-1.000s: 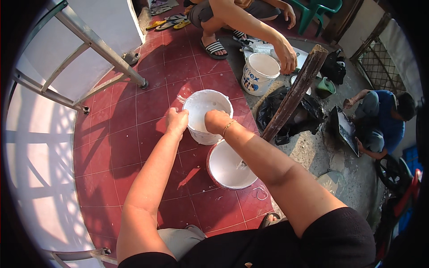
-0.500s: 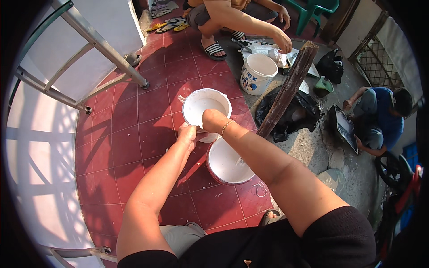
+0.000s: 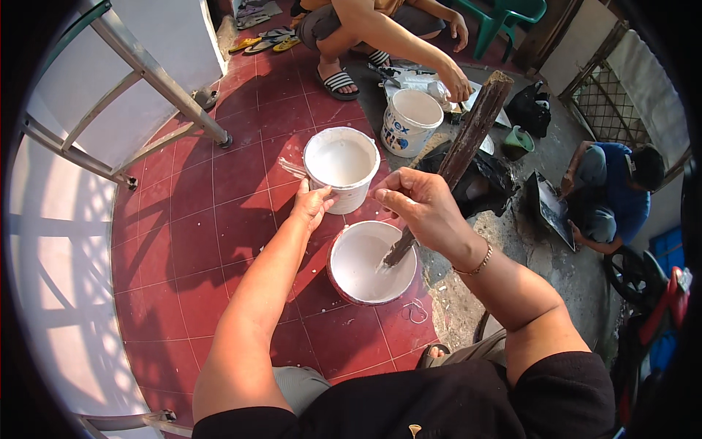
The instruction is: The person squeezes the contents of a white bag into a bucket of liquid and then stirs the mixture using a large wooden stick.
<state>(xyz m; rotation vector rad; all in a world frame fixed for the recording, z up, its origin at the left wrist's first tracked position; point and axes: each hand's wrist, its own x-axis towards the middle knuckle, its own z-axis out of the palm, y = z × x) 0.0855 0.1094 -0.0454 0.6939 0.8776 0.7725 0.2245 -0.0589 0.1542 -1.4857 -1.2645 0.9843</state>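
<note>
My left hand [image 3: 312, 201] grips the near left side of a white bucket [image 3: 344, 196], which has pale residue inside and pale strips beside its upper left rim. My right hand [image 3: 409, 205] is raised right of that bucket, fingers curled with thumb near index; anything between them is too small to make out. Below is a round bowl [image 3: 355, 267], white inside and reddish outside. A long, rough wooden stick [image 3: 474, 128] stands tilted in it, passing behind my right hand, its lower end coated white.
A crouching person [image 3: 365, 29] reaches toward clutter behind a printed bucket [image 3: 413, 124]. Another person [image 3: 621, 194] squats right, holding a dark tray [image 3: 550, 208]. Black plastic [image 3: 479, 190] lies on concrete. A metal frame [image 3: 168, 95] stands left; a green chair [image 3: 497, 18] is at the back.
My right hand has come up out of the white bucket and moved right, fingers now visible. My left hand stays on the bucket, having shifted along its side. The far person's hand has moved slightly.
</note>
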